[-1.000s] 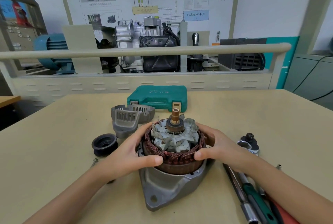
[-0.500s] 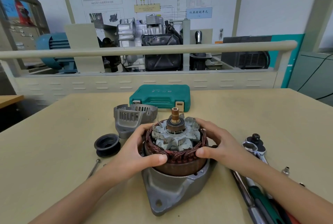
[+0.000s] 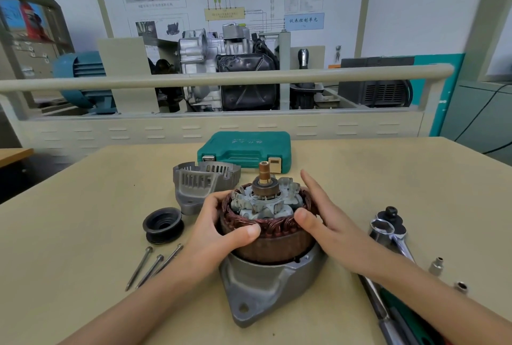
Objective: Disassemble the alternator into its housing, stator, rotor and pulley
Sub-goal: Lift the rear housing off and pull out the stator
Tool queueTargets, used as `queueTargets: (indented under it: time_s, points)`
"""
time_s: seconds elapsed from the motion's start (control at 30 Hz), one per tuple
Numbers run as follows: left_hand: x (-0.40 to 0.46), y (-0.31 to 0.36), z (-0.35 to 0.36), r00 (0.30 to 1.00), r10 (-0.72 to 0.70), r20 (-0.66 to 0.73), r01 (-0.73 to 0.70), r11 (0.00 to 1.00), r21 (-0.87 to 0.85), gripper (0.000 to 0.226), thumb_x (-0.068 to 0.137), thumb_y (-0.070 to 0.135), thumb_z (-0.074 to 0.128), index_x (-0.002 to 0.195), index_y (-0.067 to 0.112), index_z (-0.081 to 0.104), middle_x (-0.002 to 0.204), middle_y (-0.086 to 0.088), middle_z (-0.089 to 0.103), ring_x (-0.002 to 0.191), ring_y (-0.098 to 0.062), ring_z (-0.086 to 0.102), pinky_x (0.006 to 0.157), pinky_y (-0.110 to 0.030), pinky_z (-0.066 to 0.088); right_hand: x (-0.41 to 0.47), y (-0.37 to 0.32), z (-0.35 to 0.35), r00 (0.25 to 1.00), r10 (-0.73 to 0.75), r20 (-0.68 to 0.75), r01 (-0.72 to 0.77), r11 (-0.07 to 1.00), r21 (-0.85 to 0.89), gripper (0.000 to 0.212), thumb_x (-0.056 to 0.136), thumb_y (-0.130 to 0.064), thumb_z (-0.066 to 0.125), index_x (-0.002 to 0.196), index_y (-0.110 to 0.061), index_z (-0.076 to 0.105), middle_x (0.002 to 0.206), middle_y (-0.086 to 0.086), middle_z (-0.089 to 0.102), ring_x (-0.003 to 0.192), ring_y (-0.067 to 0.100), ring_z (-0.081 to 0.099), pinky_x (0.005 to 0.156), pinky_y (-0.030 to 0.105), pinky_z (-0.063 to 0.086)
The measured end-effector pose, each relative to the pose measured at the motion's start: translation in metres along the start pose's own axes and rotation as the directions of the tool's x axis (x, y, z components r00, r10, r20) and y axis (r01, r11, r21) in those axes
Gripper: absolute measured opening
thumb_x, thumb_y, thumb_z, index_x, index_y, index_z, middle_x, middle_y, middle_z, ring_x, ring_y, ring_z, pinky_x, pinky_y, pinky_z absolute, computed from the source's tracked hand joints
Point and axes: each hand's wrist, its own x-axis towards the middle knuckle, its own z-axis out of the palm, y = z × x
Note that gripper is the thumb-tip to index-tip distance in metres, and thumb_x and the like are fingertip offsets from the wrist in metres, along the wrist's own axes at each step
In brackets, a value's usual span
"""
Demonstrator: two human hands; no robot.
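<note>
My left hand [image 3: 221,227] curls round the nine o'clock side of the stator [image 3: 273,233], thumb laid across the copper windings at the front, fingers wrapped over its far left rim. My right hand [image 3: 322,220] lies against the three o'clock side with its fingers straight and together, pointing away from me, while the thumb presses the windings at the front; it is flat on the part, not clenched. The stator sits in the lower housing [image 3: 266,289], which rests on the table [image 3: 83,233] right before me. Inside the ring stands the rotor [image 3: 267,200], its shaft upright. At eleven o'clock from the stator lies the other housing half [image 3: 201,184], and the pulley [image 3: 163,225] sits at nine o'clock, apart from my left hand. Three long bolts [image 3: 151,265] lie at about eight o'clock. A green tool case [image 3: 245,149] lies at twelve o'clock, and a ratchet wrench [image 3: 388,229] at three.
</note>
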Motion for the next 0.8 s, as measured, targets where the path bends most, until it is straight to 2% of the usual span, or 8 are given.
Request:
queueTargets:
  time_s: [0.07,0.13,0.2,0.27,0.43,0.6,0.7,0.8]
  points:
    - [0.002,0.0,0.002,1.0,0.007,-0.011,-0.007,1.0,-0.002,0.081,0.038,0.047,0.08,0.112,0.03,0.049,0.1,0.024,0.069,0.095,0.001,0.067,0.071,-0.013,0.052,0.0,-0.002,0.003,0.999,-0.009,0.042,0.008,1.0,0.019,0.091,0.074,-0.077,0.038,0.136,-0.041,-0.019,0.121,-0.064,0.003,0.113,-0.039,0.012,0.088,-0.011,0.017]
    - [0.002,-0.001,0.002,1.0,0.013,-0.023,-0.013,1.0,0.002,0.082,0.038,0.047,0.08,0.112,0.029,0.05,0.1,0.022,0.07,0.095,-0.001,0.067,0.072,-0.014,0.052,0.0,-0.003,0.004,0.998,0.004,0.063,-0.005,1.0,0.026,0.12,0.059,-0.084,0.055,0.134,-0.045,-0.03,0.114,-0.068,0.013,0.116,-0.034,0.023,0.089,-0.008,0.024]
    - [0.001,-0.001,0.003,0.999,0.022,-0.036,-0.021,1.0,0.005,0.082,0.038,0.047,0.08,0.111,0.029,0.051,0.099,0.018,0.071,0.095,-0.001,0.067,0.072,-0.015,0.052,0.0,0.0,0.006,0.999,0.024,0.042,-0.024,1.0,0.004,0.136,0.05,-0.072,0.073,0.13,-0.054,-0.034,0.11,-0.067,0.02,0.114,-0.031,0.032,0.087,-0.006,0.029]
    - [0.001,0.0,0.004,0.999,0.034,-0.042,-0.033,0.999,0.023,0.081,0.038,0.048,0.08,0.111,0.029,0.05,0.101,0.015,0.069,0.094,0.002,0.067,0.071,-0.012,0.051,0.001,0.005,0.006,1.0,0.026,0.008,-0.026,0.999,0.024,0.136,0.05,-0.058,0.079,0.129,-0.056,-0.032,0.106,-0.065,0.026,0.111,-0.03,0.036,0.084,-0.006,0.032]
    - [-0.004,0.007,0.007,0.997,0.07,-0.011,-0.068,0.99,0.125,0.083,0.041,0.054,0.078,0.113,0.029,0.046,0.112,0.009,0.063,0.099,0.005,0.063,0.074,-0.01,0.049,-0.002,0.009,0.005,1.0,-0.013,-0.011,0.014,0.992,0.125,0.131,0.052,-0.048,0.082,0.135,-0.056,-0.019,0.109,-0.06,0.034,0.113,-0.023,0.042,0.083,-0.002,0.037]
    - [-0.003,0.02,-0.005,0.98,0.105,0.166,-0.128,0.982,0.135,0.1,0.044,0.063,0.084,0.125,0.033,0.036,0.118,0.025,0.06,0.115,0.002,0.057,0.085,-0.014,0.05,-0.001,0.003,0.003,0.992,-0.085,-0.092,0.101,0.976,0.193,0.122,0.052,-0.039,0.084,0.137,-0.057,-0.002,0.125,-0.039,0.044,0.123,-0.007,0.046,0.096,0.013,0.042]
    - [-0.003,0.023,-0.008,0.956,0.094,0.277,-0.134,0.983,0.127,0.106,0.05,0.06,0.086,0.133,0.034,0.024,0.126,0.03,0.052,0.125,0.001,0.05,0.093,-0.016,0.047,0.0,0.001,0.002,0.988,-0.11,-0.108,0.129,0.972,0.195,0.121,0.054,-0.036,0.083,0.139,-0.052,-0.001,0.127,-0.038,0.043,0.124,-0.006,0.045,0.096,0.011,0.041]
    - [-0.004,0.021,-0.011,0.948,0.085,0.306,-0.129,0.984,0.123,0.107,0.053,0.056,0.087,0.134,0.035,0.02,0.129,0.03,0.048,0.13,-0.001,0.046,0.096,-0.017,0.046,-0.002,0.0,0.004,0.987,-0.121,-0.108,0.138,0.975,0.175,0.122,0.053,-0.038,0.084,0.141,-0.051,0.0,0.129,-0.037,0.042,0.125,-0.005,0.044,0.099,0.014,0.04]
